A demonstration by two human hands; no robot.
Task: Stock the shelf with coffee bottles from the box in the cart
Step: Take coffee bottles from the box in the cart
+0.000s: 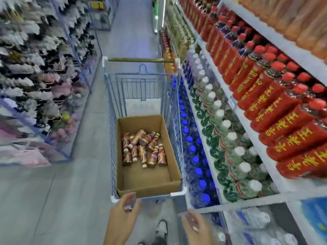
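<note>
Coffee bottles [144, 149]: heaped in box [150, 177] in cart [113, 135]
Left hand [123, 215]: empty, loose, by cart's near edge
Right hand [195, 228]: empty, loose

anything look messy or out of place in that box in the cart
Yes: the coffee bottles lie jumbled on their sides, pointing different ways, in a loose heap around the middle of the cardboard box. No spill or damage shows.

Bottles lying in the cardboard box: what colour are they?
The small coffee bottles are coppery brown with pale caps; head view.
</note>
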